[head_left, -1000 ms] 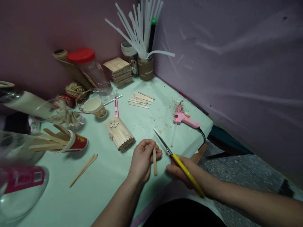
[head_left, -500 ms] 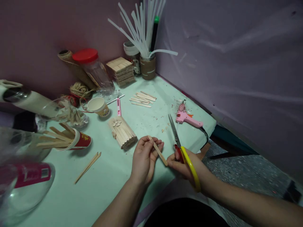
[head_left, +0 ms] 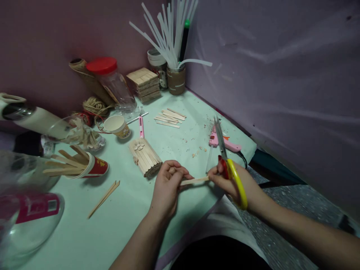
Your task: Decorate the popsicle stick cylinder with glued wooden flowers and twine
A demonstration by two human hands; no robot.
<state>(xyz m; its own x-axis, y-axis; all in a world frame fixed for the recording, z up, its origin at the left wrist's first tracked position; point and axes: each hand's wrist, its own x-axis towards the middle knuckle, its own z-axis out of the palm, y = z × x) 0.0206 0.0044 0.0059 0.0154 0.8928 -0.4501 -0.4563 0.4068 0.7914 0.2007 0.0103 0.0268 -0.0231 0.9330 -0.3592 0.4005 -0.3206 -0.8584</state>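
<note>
My left hand (head_left: 170, 183) pinches one end of a wooden craft stick (head_left: 194, 181) between thumb and fingers. The stick's other end touches the fingertips of my right hand (head_left: 230, 180). Yellow-and-red handled scissors (head_left: 237, 183) hang on that right hand, their blades pointing up and away, close together. Just beyond my left hand lies a small craft-stick piece (head_left: 144, 157) with a flower on top. Behind the scissor blades rests a pink glue gun (head_left: 232, 146), with a clear glue stick (head_left: 209, 159) at its back end.
Loose craft sticks (head_left: 170, 117) and a pink cutter (head_left: 141, 127) lie farther back. On the left are a red paper cup (head_left: 98, 167) of sticks, two pointed sticks (head_left: 103, 199) and a plastic bottle (head_left: 36, 225). Behind stand a red-lidded jar (head_left: 101, 65) and stacked stick panels (head_left: 144, 84).
The craft stick has turned from slanting away to nearly level across. My right hand and the scissors have moved right and a little away.
</note>
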